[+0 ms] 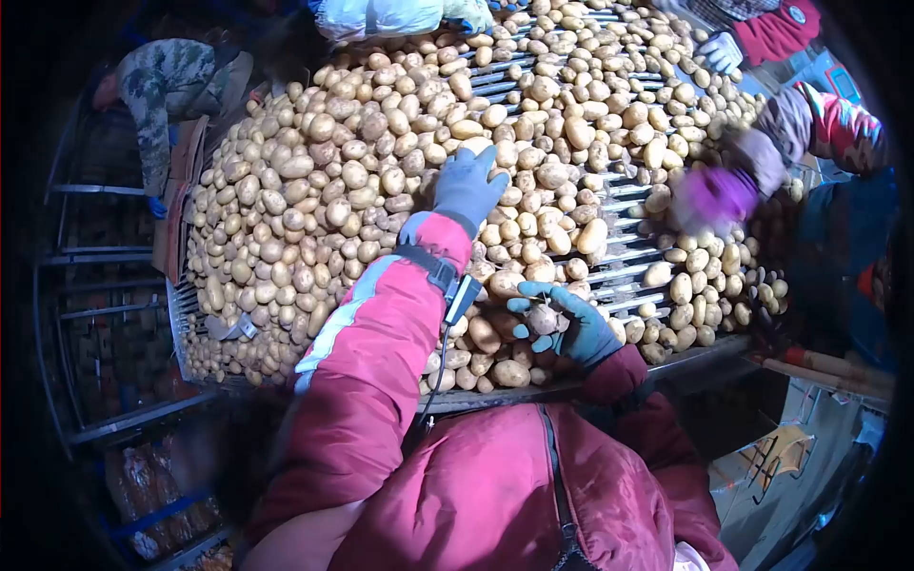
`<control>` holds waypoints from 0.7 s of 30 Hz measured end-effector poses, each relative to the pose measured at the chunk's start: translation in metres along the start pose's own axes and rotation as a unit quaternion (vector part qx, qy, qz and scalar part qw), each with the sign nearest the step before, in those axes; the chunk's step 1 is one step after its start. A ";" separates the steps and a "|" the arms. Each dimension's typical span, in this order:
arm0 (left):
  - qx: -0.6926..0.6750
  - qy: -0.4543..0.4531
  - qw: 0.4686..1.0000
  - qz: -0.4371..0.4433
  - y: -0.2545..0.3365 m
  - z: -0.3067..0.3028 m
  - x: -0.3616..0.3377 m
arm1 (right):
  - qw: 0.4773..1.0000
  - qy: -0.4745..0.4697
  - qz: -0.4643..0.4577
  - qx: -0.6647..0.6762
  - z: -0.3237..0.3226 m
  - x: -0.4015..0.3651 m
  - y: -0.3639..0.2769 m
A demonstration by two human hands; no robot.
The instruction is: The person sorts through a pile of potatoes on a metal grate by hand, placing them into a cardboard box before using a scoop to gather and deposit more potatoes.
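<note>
My left hand [469, 187], in a blue-grey glove, rests on the potato pile [324, 181] near the middle, its fingers apart and pointing up the view. Nothing shows in its grasp. Lower and to the right, close to the near edge, my right hand [568, 324] wears a teal glove. Its fingers curl round a dark, dirty potato [545, 320]. Beneath and beside both hands lie several light brown potatoes. A device with a cable is strapped to my left wrist.
Metal rollers [624, 247] show between potatoes on the right. Gloved co-workers' hands, one in white [722, 53] and one in blurred purple [714, 198], are at the right. A person in camouflage [171, 86] bends at the left. The table's metal edge [695, 356] runs before me.
</note>
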State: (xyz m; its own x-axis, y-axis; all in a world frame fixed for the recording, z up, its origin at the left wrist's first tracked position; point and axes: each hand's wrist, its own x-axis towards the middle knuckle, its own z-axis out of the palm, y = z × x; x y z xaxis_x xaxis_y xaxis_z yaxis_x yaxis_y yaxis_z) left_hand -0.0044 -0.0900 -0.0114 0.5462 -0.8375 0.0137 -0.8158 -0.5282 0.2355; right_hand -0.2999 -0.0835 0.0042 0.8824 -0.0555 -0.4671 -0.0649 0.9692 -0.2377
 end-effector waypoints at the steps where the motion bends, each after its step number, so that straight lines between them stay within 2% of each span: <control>1: -0.002 -0.002 1.000 0.001 0.005 -0.006 0.004 | 1.000 0.003 -0.001 0.001 -0.006 0.000 0.002; 3: -0.012 -0.073 0.997 -0.013 0.010 -0.013 0.012 | 0.991 -0.018 -0.055 -0.119 -0.017 0.001 0.009; 4: -0.046 -0.008 0.999 0.023 0.008 -0.014 0.010 | 0.986 -0.031 -0.076 -0.148 -0.019 0.001 0.009; 5: -0.047 -0.007 0.999 0.027 0.005 -0.018 0.008 | 0.985 -0.030 -0.080 -0.149 -0.029 0.006 0.013; 7: -0.228 -0.113 0.955 -0.152 0.008 -0.042 -0.004 | 0.985 -0.011 -0.079 -0.153 -0.053 0.014 0.021; 8: -0.175 -0.100 0.976 -0.088 -0.027 -0.005 0.001 | 0.983 -0.026 -0.083 -0.162 -0.048 0.013 0.017; 9: -0.167 -0.109 0.978 -0.059 -0.012 -0.035 -0.018 | 0.981 0.000 -0.102 -0.163 -0.050 0.011 0.020; 10: -0.175 -0.084 0.980 0.043 -0.035 -0.008 -0.031 | 0.981 0.009 -0.112 -0.160 -0.052 0.011 0.020; 11: -0.367 -0.129 0.913 -0.126 0.012 -0.050 -0.057 | 0.988 -0.027 -0.094 -0.117 -0.054 0.010 0.020; 12: -0.474 -0.125 0.869 -0.061 0.009 -0.031 -0.074 | 0.992 -0.067 -0.073 -0.075 -0.054 0.009 0.023; 13: -0.487 -0.172 0.856 -0.028 0.018 -0.035 -0.096 | 0.992 -0.066 -0.077 -0.075 -0.046 0.009 0.027; 14: -0.485 -0.172 0.857 -0.026 0.014 -0.036 -0.110 | 0.957 -0.029 -0.174 -0.229 -0.032 0.008 0.030; 15: -0.490 -0.190 0.850 -0.038 0.007 -0.035 -0.122 | 0.888 0.010 -0.266 -0.376 -0.019 0.003 0.030; 16: -0.497 -0.209 0.841 -0.050 0.001 -0.032 -0.132 | 0.977 0.020 -0.122 -0.172 -0.006 -0.005 0.021; 18: -0.508 -0.252 0.820 -0.074 -0.008 -0.028 -0.147 | 0.977 0.027 -0.130 -0.169 0.004 -0.016 0.026; 19: -0.424 -0.172 0.888 -0.047 -0.002 -0.047 -0.138 | 0.976 0.031 -0.134 -0.167 0.006 -0.020 0.031; 20: -0.444 -0.154 0.881 -0.047 -0.017 -0.041 -0.135 | 0.962 0.027 -0.159 -0.221 0.000 -0.020 0.035; 21: -0.464 -0.135 0.874 -0.046 -0.031 -0.034 -0.133 | 0.962 0.029 -0.162 -0.220 0.002 -0.027 0.039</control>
State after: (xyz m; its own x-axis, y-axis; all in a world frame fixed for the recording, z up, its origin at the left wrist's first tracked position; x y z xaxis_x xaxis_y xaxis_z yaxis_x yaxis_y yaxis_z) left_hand -0.0455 0.0420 0.0130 0.4351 -0.8658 -0.2471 -0.1975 -0.3595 0.9120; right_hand -0.3257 -0.0434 0.0093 0.8632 -0.3627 -0.3512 0.0073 0.7046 -0.7096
